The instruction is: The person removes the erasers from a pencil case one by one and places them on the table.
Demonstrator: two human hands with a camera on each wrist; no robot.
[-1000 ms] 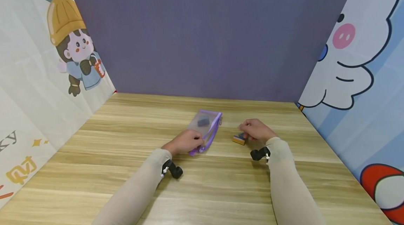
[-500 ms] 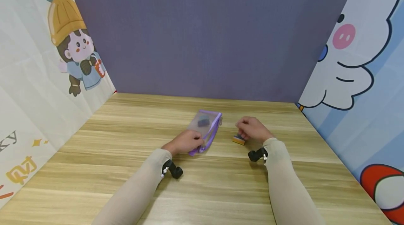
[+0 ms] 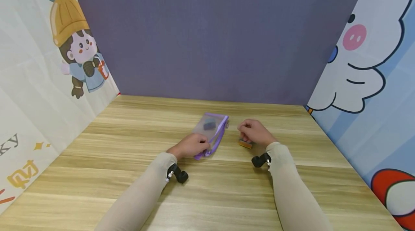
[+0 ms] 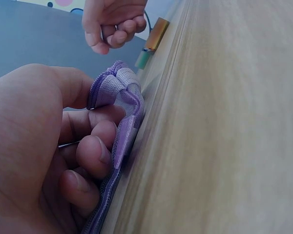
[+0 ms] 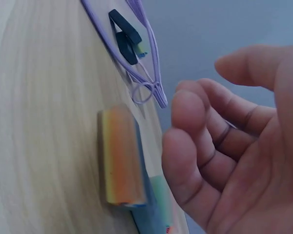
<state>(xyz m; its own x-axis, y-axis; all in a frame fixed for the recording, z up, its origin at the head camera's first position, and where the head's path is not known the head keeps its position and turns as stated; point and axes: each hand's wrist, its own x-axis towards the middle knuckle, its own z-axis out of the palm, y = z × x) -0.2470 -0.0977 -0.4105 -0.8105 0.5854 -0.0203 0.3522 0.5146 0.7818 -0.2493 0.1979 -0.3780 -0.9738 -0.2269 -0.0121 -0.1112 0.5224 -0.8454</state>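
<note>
A see-through mesh pouch with purple edging point(image 3: 201, 125) lies on the table, a dark object point(image 5: 124, 27) visible inside it. My left hand point(image 3: 190, 145) grips the purple zipped edge at the near end, fingers curled round it, as the left wrist view confirms. To the right of the pouch sits a small orange-and-yellow block point(image 5: 122, 158). Beside that block is a blue-green piece point(image 5: 161, 200), partly hidden. My right hand point(image 3: 257, 132) hovers over these two, fingers loosely bent and thumb apart, with nothing between them in the right wrist view.
The wooden table point(image 3: 146, 119) runs back to a grey-purple partition point(image 3: 214, 36). Printed cartoon sheets line the left and right sides. A thin purple loop point(image 5: 142, 92) hangs at the pouch's corner. Black cameras are strapped at both wrists.
My right hand has shifted left, from beside the orange-and-yellow block to above it and nearer the pouch. The left hand and the pouch have stayed put.
</note>
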